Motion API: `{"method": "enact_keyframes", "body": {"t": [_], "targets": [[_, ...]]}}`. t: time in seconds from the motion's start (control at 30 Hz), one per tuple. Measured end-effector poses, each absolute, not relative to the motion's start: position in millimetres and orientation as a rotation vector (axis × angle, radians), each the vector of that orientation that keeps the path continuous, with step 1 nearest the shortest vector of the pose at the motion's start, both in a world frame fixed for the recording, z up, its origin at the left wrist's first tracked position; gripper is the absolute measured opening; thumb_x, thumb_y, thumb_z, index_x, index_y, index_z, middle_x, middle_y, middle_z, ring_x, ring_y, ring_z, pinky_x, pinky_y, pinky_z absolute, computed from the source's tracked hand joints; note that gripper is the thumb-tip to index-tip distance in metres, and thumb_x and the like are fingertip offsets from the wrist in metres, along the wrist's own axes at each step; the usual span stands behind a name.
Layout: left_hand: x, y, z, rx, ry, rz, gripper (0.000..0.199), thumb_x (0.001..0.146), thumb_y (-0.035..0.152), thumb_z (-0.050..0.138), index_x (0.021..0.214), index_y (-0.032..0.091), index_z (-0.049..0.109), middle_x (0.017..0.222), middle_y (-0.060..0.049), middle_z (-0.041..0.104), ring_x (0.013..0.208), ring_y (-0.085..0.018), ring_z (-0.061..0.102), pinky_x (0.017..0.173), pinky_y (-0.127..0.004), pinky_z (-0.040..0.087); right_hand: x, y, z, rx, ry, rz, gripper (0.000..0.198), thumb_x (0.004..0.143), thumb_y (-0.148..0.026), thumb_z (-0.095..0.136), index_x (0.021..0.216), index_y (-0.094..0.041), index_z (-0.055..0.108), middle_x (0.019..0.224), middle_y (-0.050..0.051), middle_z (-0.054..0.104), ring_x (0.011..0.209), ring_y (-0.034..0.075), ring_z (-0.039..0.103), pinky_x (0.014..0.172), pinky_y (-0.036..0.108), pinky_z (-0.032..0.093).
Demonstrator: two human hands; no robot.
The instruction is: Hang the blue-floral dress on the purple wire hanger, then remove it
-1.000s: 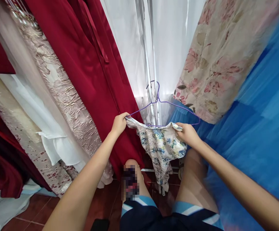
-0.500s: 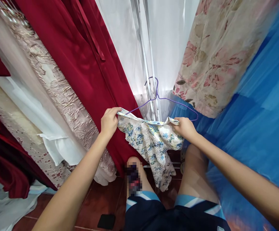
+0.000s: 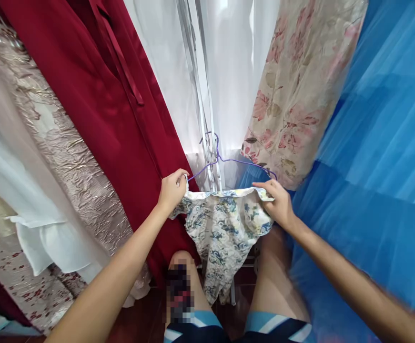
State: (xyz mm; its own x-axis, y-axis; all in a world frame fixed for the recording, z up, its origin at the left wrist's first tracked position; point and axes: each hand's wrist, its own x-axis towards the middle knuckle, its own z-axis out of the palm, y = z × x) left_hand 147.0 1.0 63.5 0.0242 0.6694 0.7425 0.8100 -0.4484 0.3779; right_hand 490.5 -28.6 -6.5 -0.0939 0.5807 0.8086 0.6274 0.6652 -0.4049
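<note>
A white garment with a blue and yellow floral print (image 3: 225, 228) hangs between my hands in front of my knees, its upper edge stretched sideways. My left hand (image 3: 173, 190) pinches that edge at its left end. At the right end my right hand (image 3: 278, 202) grips the same edge between thumb and fingers, with the index finger lying along it. A purple wire hanger (image 3: 236, 161) rises above the garment, hook upward; its left arm runs down to my left hand and its right tip shows just above my right hand. Its lower part is hidden.
A white metal stand (image 3: 205, 95) rises behind the hanger, before white fabric (image 3: 232, 71). Left hang a long red garment (image 3: 100, 119) and a pale textured dress (image 3: 82, 162). Right are a beige floral dress (image 3: 289, 109) and blue tulle (image 3: 379, 166). My knees flank the garment.
The view has shifted, so the hanging clothes sit further left. The garment's upper edge is now more level. My right index finger has stretched out along the edge.
</note>
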Motion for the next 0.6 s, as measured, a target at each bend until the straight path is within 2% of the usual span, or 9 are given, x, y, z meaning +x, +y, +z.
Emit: {"method": "enact_keyframes", "body": {"t": [0.13,0.17,0.23,0.3,0.33,0.4,0.5,0.53,0.6], "targets": [[149.7,-5.1,68.8,-2.177,-1.567,-1.354,0.027,0.088,0.021,0.048,0.096,0.021,0.074,0.081,-0.001,0.073,0.066,-0.016,0.063,0.07,-0.025,0.046,500.4,-13.3,28.9,-1.086,-1.584,-0.27,0.057,0.077,-0.015,0.06,0.133,-0.016,0.064,0.127,0.017,0.055,0.114,0.03,0.058,0.091,0.038,0.049],[149.8,-6.0,70.9,-2.172,-1.584,-1.343,0.027,0.088,0.021,0.048,0.096,0.021,0.074,0.081,-0.001,0.073,0.066,-0.016,0.063,0.07,-0.025,0.046,503.0,-5.7,39.1,-1.145,-1.611,-0.241,0.054,0.076,-0.014,0.059,0.13,-0.014,0.066,0.126,0.018,0.058,0.112,0.03,0.06,0.09,0.037,0.049],[148.4,-7.5,74.8,-2.158,-1.624,-1.307,0.027,0.089,0.022,0.048,0.096,0.021,0.074,0.079,-0.001,0.072,0.064,-0.016,0.062,0.068,-0.026,0.046,511.8,10.3,57.7,-1.31,-1.767,-0.073,0.036,0.075,-0.012,0.057,0.106,-0.011,0.075,0.103,0.014,0.068,0.095,0.028,0.065,0.08,0.034,0.05],[144.7,-8.7,77.5,-2.139,-1.636,-1.282,0.026,0.09,0.024,0.049,0.098,0.022,0.073,0.082,-0.001,0.073,0.068,-0.017,0.063,0.069,-0.027,0.045,525.0,23.5,71.2,-1.456,-1.924,0.157,0.017,0.075,-0.014,0.058,0.078,-0.011,0.075,0.074,0.007,0.068,0.072,0.024,0.064,0.066,0.03,0.047],[142.3,-9.2,78.2,-2.128,-1.629,-1.282,0.026,0.09,0.025,0.048,0.099,0.022,0.073,0.085,-0.001,0.073,0.071,-0.017,0.064,0.07,-0.027,0.045,532.1,28.0,75.6,-1.486,-1.954,0.265,0.013,0.075,-0.017,0.06,0.071,-0.012,0.072,0.067,0.005,0.065,0.065,0.022,0.062,0.06,0.028,0.044],[137.2,-9.7,78.2,-2.106,-1.61,-1.303,0.025,0.092,0.026,0.048,0.102,0.023,0.071,0.093,-0.002,0.074,0.079,-0.018,0.065,0.073,-0.027,0.046,543.5,32.4,80.3,-1.44,-1.913,0.489,0.011,0.074,-0.022,0.064,0.072,-0.012,0.07,0.064,0.003,0.065,0.061,0.019,0.06,0.056,0.026,0.042],[130.9,-8.2,73.6,-2.061,-1.63,-1.333,0.022,0.093,0.028,0.048,0.102,0.023,0.067,0.097,-0.004,0.073,0.081,-0.019,0.065,0.074,-0.029,0.046,543.3,29.5,79.2,-1.361,-1.837,0.821,0.014,0.078,-0.018,0.061,0.079,-0.011,0.072,0.069,0.006,0.071,0.064,0.02,0.066,0.06,0.027,0.047],[129.3,-7.0,71.1,-2.045,-1.654,-1.344,0.02,0.093,0.029,0.049,0.101,0.023,0.066,0.095,-0.004,0.072,0.08,-0.019,0.065,0.073,-0.029,0.045,537.4,26.6,76.9,-1.376,-1.839,0.827,0.015,0.081,-0.016,0.059,0.078,-0.009,0.073,0.069,0.009,0.072,0.065,0.021,0.068,0.062,0.028,0.049],[127.0,-3.7,65.5,-2.03,-1.712,-1.385,0.017,0.093,0.034,0.052,0.096,0.022,0.063,0.091,-0.004,0.071,0.078,-0.02,0.064,0.073,-0.029,0.046,518.4,18.3,68.4,-1.422,-1.84,0.633,0.022,0.088,-0.019,0.059,0.076,-0.007,0.072,0.071,0.011,0.073,0.068,0.022,0.07,0.066,0.031,0.051]]}}
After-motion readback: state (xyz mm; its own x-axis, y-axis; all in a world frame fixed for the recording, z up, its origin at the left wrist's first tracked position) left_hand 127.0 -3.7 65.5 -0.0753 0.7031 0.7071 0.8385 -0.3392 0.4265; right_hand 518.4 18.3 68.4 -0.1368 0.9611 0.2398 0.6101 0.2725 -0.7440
